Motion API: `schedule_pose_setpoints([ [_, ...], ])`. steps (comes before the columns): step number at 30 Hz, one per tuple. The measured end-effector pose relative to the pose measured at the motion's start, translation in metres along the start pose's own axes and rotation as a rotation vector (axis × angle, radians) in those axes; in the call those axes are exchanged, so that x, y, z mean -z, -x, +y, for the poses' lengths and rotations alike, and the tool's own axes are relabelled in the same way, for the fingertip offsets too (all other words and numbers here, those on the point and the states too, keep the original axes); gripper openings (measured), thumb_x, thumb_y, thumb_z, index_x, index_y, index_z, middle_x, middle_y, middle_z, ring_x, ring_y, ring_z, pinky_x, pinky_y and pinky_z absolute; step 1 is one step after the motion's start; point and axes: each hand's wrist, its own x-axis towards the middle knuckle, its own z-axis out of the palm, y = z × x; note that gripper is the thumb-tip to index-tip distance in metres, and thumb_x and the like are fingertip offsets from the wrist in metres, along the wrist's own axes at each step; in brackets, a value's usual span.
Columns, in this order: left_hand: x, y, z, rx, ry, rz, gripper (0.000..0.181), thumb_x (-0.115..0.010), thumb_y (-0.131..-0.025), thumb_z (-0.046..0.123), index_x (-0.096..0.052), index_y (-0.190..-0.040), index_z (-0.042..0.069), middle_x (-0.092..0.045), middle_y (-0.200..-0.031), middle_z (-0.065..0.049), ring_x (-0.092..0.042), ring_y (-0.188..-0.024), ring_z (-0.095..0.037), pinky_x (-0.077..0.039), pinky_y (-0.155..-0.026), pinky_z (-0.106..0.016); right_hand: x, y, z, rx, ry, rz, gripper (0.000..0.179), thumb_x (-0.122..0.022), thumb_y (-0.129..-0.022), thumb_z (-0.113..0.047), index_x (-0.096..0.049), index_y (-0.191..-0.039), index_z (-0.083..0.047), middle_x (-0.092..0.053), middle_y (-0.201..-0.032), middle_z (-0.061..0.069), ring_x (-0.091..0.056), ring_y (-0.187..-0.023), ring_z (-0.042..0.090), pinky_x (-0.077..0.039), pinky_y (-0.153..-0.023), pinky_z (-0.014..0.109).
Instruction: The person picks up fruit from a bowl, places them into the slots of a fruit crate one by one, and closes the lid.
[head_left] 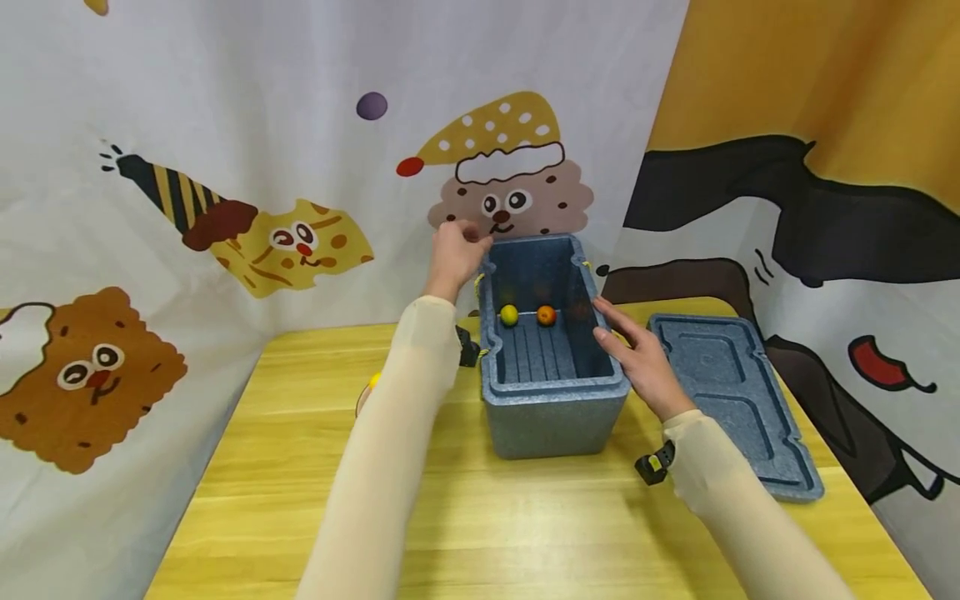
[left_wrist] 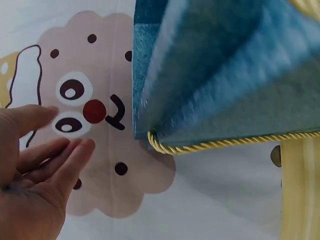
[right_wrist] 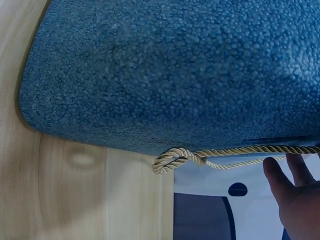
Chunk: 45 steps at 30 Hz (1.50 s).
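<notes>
A blue-grey foam box [head_left: 555,425] stands uncovered on the table, a gold rope [left_wrist: 210,147] along its side. On its floor, towards the far end, lie a yellow-green fruit [head_left: 509,315] and an orange fruit [head_left: 546,316]. My left hand [head_left: 455,254] is raised beside the box's far left corner; in the left wrist view its thumb and fingers are apart with nothing between them. Along the box's right side is my right hand [head_left: 641,358], its fingertips at the rim in the head view and close to the rope [right_wrist: 230,151] in the right wrist view.
The box's lid [head_left: 738,400] lies on the table [head_left: 300,467] to the right. Partly hidden behind my left forearm is something round and yellow [head_left: 374,380] by a curved rim. A curtain [head_left: 300,167] with cartoon prints hangs behind the table.
</notes>
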Motion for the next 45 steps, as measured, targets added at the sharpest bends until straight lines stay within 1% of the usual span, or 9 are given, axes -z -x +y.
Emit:
schedule_pose_setpoints([
  [3,0.004,0.005,-0.010,-0.065,0.099,0.004,0.035,-0.067,-0.096,0.023,-0.068,-0.120,-0.002,-0.067,-0.112,-0.012,-0.062,-0.101,-0.024,-0.052,-0.086,-0.035,0.001,-0.001,0.000,0.007,0.011,0.002,0.049,-0.054,-0.103,-0.030,-0.043,-0.150,-0.023,-0.031,-0.156,-0.007,-0.026,-0.143,0.024,-0.025,-0.112,0.055],
  [6,0.017,0.014,-0.023,-0.098,0.188,-0.003,0.033,-0.067,-0.096,0.021,-0.068,-0.119,-0.003,-0.067,-0.112,-0.013,-0.062,-0.101,-0.024,-0.052,-0.087,-0.035,-0.004,-0.005,0.000,0.011,0.005,-0.018,0.049,-0.053,-0.103,-0.031,-0.043,-0.151,-0.023,-0.030,-0.156,-0.007,-0.025,-0.143,0.023,-0.025,-0.113,0.055],
  [11,0.039,0.034,-0.045,-0.115,0.206,0.018,0.029,-0.068,-0.095,0.017,-0.069,-0.118,-0.002,-0.067,-0.112,-0.013,-0.062,-0.104,-0.025,-0.051,-0.091,-0.036,-0.017,-0.013,0.000,0.015,-0.025,-0.040,0.050,-0.053,-0.103,-0.034,-0.042,-0.151,-0.023,-0.030,-0.156,-0.008,-0.026,-0.143,0.021,-0.025,-0.113,0.052],
  [16,0.039,0.049,-0.061,-0.120,0.265,0.000,0.029,-0.069,-0.094,0.015,-0.068,-0.118,-0.002,-0.067,-0.113,-0.014,-0.062,-0.107,-0.025,-0.050,-0.093,-0.034,-0.015,-0.010,0.000,0.021,-0.011,-0.027,0.050,-0.053,-0.103,-0.033,-0.042,-0.151,-0.023,-0.030,-0.157,-0.007,-0.026,-0.143,0.023,-0.025,-0.113,0.053],
  [21,0.037,0.064,-0.080,-0.137,0.381,-0.048,0.031,-0.068,-0.094,0.012,-0.066,-0.122,-0.003,-0.064,-0.121,-0.018,-0.060,-0.113,-0.026,-0.048,-0.097,-0.035,-0.010,-0.007,0.002,0.005,0.008,-0.020,0.050,-0.053,-0.103,-0.034,-0.042,-0.151,-0.026,-0.030,-0.156,-0.009,-0.025,-0.143,0.022,-0.023,-0.113,0.054],
  [26,0.038,0.085,-0.092,-0.164,0.459,-0.063,0.032,-0.065,-0.094,0.003,-0.062,-0.124,-0.008,-0.060,-0.125,-0.025,-0.057,-0.118,-0.035,-0.048,-0.098,-0.037,-0.007,-0.006,0.002,0.000,0.009,-0.023,0.050,-0.053,-0.103,-0.034,-0.041,-0.151,-0.025,-0.029,-0.157,-0.009,-0.024,-0.143,0.022,-0.023,-0.114,0.053],
  [32,0.046,0.116,-0.091,-0.137,0.475,-0.066,0.029,-0.063,-0.093,-0.004,-0.061,-0.120,-0.014,-0.057,-0.124,-0.031,-0.054,-0.119,-0.043,-0.046,-0.099,-0.040,-0.003,-0.005,0.002,0.001,0.008,-0.017,0.050,-0.053,-0.103,-0.033,-0.041,-0.151,-0.025,-0.029,-0.157,-0.009,-0.024,-0.144,0.022,-0.022,-0.114,0.054],
  [38,0.046,0.134,-0.109,-0.163,0.460,-0.047,0.030,-0.062,-0.091,-0.009,-0.059,-0.120,-0.017,-0.055,-0.123,-0.035,-0.052,-0.118,-0.047,-0.038,-0.103,-0.056,-0.002,-0.004,0.002,-0.010,-0.004,-0.025,0.050,-0.053,-0.103,-0.033,-0.041,-0.151,-0.025,-0.029,-0.157,-0.009,-0.023,-0.144,0.022,-0.022,-0.114,0.053],
  [45,0.046,0.152,-0.129,-0.115,0.412,-0.063,0.031,-0.064,-0.091,-0.007,-0.059,-0.121,-0.013,-0.054,-0.125,-0.032,-0.051,-0.120,-0.046,-0.038,-0.104,-0.054,-0.002,-0.002,0.003,-0.003,-0.011,-0.016,0.051,-0.053,-0.104,-0.031,-0.040,-0.152,-0.024,-0.028,-0.158,-0.007,-0.023,-0.144,0.024,-0.022,-0.114,0.054],
])
